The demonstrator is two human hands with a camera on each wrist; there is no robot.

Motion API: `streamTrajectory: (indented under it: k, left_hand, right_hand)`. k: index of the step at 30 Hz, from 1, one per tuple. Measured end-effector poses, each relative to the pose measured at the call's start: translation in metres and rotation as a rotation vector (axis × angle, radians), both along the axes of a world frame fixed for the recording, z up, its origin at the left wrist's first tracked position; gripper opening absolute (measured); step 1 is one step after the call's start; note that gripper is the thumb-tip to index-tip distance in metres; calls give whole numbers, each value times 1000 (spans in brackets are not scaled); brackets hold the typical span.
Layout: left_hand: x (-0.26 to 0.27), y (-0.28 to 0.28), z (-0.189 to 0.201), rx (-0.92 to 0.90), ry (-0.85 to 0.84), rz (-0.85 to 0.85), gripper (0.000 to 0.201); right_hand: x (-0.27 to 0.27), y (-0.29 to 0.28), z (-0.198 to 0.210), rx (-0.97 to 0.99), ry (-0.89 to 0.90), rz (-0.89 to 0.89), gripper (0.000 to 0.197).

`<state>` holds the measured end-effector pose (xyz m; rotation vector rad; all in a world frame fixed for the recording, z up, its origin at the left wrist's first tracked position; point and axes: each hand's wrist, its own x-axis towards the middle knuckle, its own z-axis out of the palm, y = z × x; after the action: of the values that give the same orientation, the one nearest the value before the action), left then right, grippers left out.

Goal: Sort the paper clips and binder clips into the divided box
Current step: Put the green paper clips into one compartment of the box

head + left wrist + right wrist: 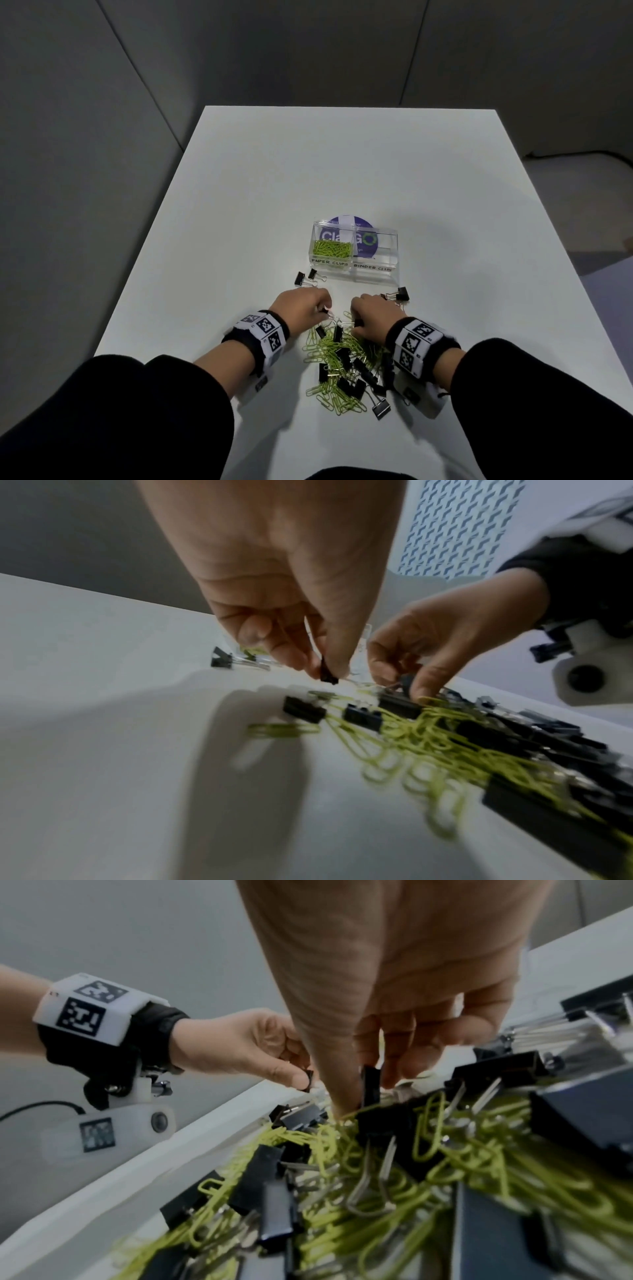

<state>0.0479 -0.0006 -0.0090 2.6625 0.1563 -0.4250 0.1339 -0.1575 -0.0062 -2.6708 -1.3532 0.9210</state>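
Done: The clear box (354,270) is sitting on the white table (260,192), past the pile. Its left side, marked PAPER CLIPS, is holding a heap of green paper clips (331,248). Its right side, marked BINDER CLIPS, is looking bare.
Left to do: Most of the job, I think. A big mixed pile (346,366) of green and black clips is lying near the person, between the wrists.
Left hand: The left hand (301,306) is pinching one small black binder clip (328,675) with thumb and fingertip, just above the pile's far edge.
Right hand: The right hand (375,317) is reaching down into the pile with curled fingers, thumb and finger closing on an upright black binder clip (370,1081).
Count, loose black clips: Two (306,277) are lying left of the box, and one or two (399,294) right of it.
Count, pile: Too tangled and too many to count.
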Motion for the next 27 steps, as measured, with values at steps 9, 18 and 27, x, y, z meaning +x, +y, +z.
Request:
streamTrajectory:
  k: [9, 18, 27]
  left_hand:
    - [22, 13, 0, -34, -125, 206, 24]
    - [-1, 1, 9, 35, 166, -245, 35]
    - [-15, -6, 5, 150, 126, -274, 27]
  right_hand:
    - [35, -14, 16, 251, 92, -289, 12]
    - [38, -29, 3, 188, -137, -157, 29]
    - [-14, -27, 4, 31, -108, 198, 31]
